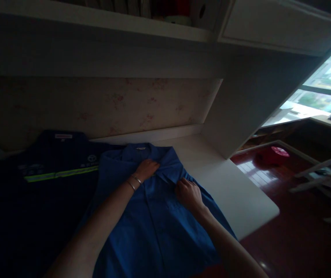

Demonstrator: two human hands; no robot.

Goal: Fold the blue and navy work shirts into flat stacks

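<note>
A blue collared shirt (154,224) lies front-up on a white desk (240,193), collar toward the wall. My left hand (146,169), with bracelets on the wrist, rests on the shirt just below the collar, fingers curled onto the cloth. My right hand (188,193) presses on the shirt's right chest near the collar tip, fingers bent and pinching the fabric.
A dark navy shirt (38,200) with a reflective yellow stripe lies to the left, partly under the blue one. Shelves (125,23) hang overhead. The desk's rounded corner is at right; beyond it are a red wooden floor, a red object (272,154) and a window (321,92).
</note>
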